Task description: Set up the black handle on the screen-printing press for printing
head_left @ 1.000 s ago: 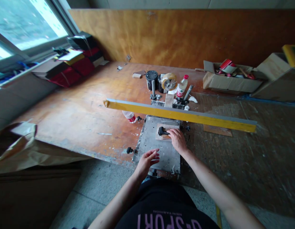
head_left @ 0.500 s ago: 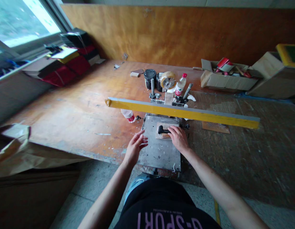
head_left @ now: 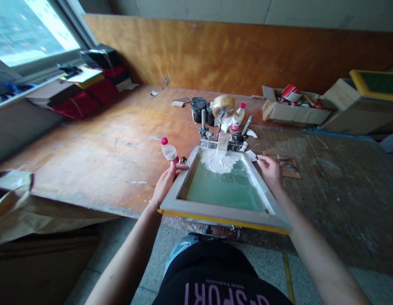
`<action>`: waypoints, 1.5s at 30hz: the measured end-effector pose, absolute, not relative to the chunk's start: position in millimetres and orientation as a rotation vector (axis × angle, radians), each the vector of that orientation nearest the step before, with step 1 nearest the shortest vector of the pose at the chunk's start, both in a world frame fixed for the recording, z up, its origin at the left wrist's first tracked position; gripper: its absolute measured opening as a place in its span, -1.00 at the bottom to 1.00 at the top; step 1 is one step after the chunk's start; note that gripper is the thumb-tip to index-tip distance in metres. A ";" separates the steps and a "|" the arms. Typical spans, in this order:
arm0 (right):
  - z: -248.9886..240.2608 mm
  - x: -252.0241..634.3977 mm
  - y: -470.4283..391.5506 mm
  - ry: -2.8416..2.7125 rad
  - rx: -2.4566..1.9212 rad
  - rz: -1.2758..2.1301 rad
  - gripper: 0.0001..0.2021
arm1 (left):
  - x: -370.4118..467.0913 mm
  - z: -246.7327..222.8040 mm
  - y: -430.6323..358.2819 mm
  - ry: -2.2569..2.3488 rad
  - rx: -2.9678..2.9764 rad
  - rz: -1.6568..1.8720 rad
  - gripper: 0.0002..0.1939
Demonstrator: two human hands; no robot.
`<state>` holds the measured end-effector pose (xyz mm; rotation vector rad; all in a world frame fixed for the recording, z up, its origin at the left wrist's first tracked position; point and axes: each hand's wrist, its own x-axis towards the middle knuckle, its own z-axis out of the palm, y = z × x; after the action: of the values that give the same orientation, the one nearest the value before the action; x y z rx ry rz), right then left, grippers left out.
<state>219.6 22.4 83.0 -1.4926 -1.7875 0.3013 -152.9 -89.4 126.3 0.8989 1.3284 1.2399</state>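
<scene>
One screen-printing frame spread out before you at the near edge of the workbench, its yellow front edge closest to your body and its far end at the metal clamp. White ink lay in a thick smear at the far end of the green mesh, where a pale flat bar reached over it. Your left hand was beside the frame's left side, thumb stretched towards it and fingers loosely bent; whether you gripped the frame could not be told. Just beyond those fingers stood a red-capped plastic bottle. Your right hand was past the frame's right side, thumb and forefinger drawn nearly together next to a small white scrap, though it was unclear whether you pinched it. Near that hand lay a thin brown board. Behind the clamp were two dark jars, a tape roll and a second red-capped bottle, with a cardboard box farther right.
</scene>
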 end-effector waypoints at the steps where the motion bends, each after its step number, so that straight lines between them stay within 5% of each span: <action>1: 90.3 211.5 26.4 -1.793 -1.465 0.269 -0.69 | -154.4 114.7 -98.9 1.354 0.861 1.150 -0.43; 7: 119.6 120.7 51.2 -2.196 -1.255 -0.011 -0.42 | -147.8 52.2 -122.5 1.380 0.805 1.021 -0.13; 18: 106.5 80.0 63.7 -2.567 -1.607 0.039 -0.86 | -150.7 7.2 -116.0 1.417 0.877 0.996 -0.22; 25: 92.0 76.1 37.2 -2.571 -1.607 -0.032 -0.87 | -152.9 5.5 -115.2 1.390 0.881 0.974 -0.24; 38: 98.8 106.6 -11.0 -2.879 -0.741 0.203 -0.84 | -154.8 1.1 -115.4 1.367 0.870 0.976 -0.22; 45: 87.8 94.2 0.4 -2.629 -1.010 0.080 -0.85 | -155.0 6.9 -115.8 1.390 0.880 0.992 -0.23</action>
<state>94.2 0.4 87.8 -1.0099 -2.6294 0.0805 -155.0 -115.8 6.9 0.8799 1.3896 0.9922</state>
